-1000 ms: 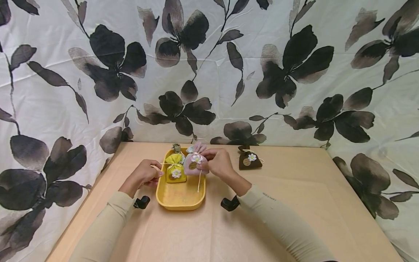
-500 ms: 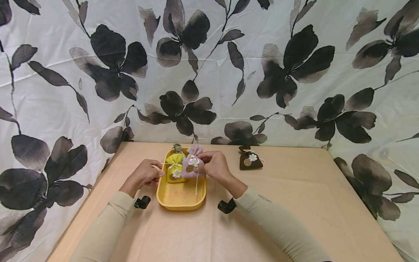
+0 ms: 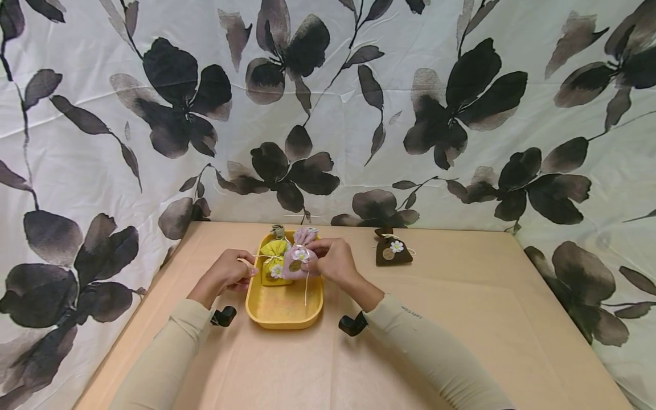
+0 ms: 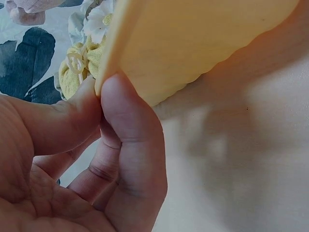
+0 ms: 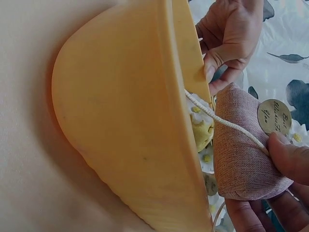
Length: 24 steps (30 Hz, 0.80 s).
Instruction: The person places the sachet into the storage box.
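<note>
My left hand (image 3: 230,270) pinches the left rim of a yellow tray (image 3: 284,310) between thumb and index finger, as the left wrist view shows. In my right hand (image 3: 335,263) is a pink drawstring pouch (image 5: 246,145), gripped with the thumb on its front and fingers behind. The pouch bears a white flower and a round printed tag (image 5: 274,117). It is over the right side of the tray, its white cord hanging down. A yellow pouch (image 3: 277,276) with a white flower lies inside the tray, beside the pink one. Behind it shows the greyish top of another pouch (image 3: 277,231).
A dark brown pouch (image 3: 393,253) with a white flower and round tag sits on the table (image 3: 461,319) to the right of the tray. A floral cloth (image 3: 359,114) hangs behind the table's back edge.
My right hand has moved slightly left and down with the pink pouch, which now covers more of what lies behind it. The left hand has kept its place on the tray rim.
</note>
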### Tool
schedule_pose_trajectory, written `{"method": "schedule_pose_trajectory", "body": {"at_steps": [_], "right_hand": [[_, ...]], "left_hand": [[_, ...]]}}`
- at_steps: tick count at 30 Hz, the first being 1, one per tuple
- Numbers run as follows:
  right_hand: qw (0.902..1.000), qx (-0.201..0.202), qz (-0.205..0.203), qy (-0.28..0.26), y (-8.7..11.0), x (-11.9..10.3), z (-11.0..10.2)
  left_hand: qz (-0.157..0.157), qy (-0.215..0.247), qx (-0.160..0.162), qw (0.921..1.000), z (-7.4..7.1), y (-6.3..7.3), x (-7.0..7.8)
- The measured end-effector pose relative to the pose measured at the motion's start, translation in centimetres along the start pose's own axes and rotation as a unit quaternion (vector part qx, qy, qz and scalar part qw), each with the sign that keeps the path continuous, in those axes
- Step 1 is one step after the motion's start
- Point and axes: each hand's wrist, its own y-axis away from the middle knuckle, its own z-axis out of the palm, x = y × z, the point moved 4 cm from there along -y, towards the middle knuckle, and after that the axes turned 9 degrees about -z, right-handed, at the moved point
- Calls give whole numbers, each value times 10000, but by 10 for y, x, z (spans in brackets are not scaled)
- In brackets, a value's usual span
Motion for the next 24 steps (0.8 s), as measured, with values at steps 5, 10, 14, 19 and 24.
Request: {"method": "schedule_pose_trajectory", "body": {"at_steps": [5, 10, 14, 19, 24], "right_hand": [[10000, -31, -37, 43, -1, 1, 3], [9999, -46, -2, 97, -2, 3, 5], [9998, -42, 41, 198, -1, 4, 6], [9993, -50, -38, 356, -1, 6, 7], [9992, -32, -80, 382, 0, 8, 9]], "left_hand": [[33, 17, 23, 10000, -1, 0, 0], [44, 16, 17, 10000, 0, 0, 0], [48, -14, 21, 10000, 0, 0, 0], [53, -41, 26, 10000, -1, 0, 0], [76, -29, 26, 10000, 0, 0, 1]]}}
